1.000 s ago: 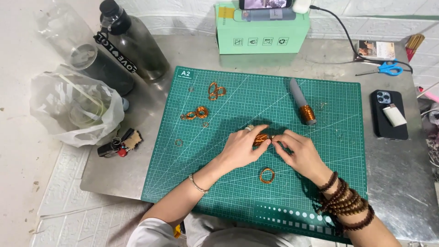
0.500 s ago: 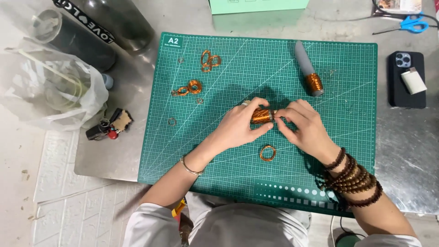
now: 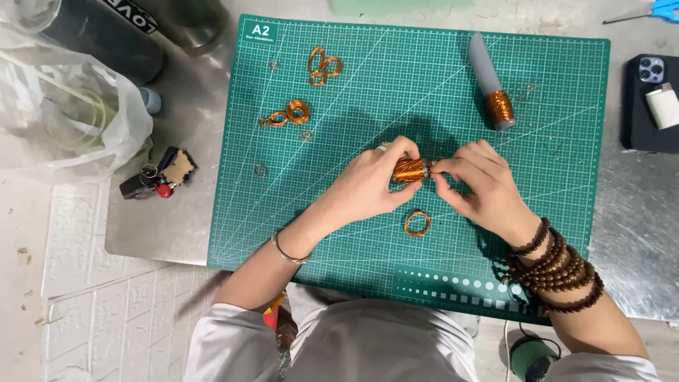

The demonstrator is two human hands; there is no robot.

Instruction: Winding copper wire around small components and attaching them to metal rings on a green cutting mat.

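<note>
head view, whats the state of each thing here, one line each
left hand: gripping the copper wire coil
right hand: fingertips pinching the coil's end
copper wire coil: held between both hands above the mat
grey rod: lying flat, copper wire wound near one end
loose wire ring: flat on the cutting mat
phone: face down
plastic bag: crumpled, lying off the mat

A green cutting mat (image 3: pixel 566 127) covers the metal bench (image 3: pixel 636 233). On the mat lie a grey rod wound with copper wire (image 3: pixel 489 79) and loose copper rings (image 3: pixel 322 65). A clear plastic bag (image 3: pixel 64 120), dark bottle (image 3: pixel 99 32), keys (image 3: pixel 157 177) and phone (image 3: pixel 647 106) sit beside it.
</note>
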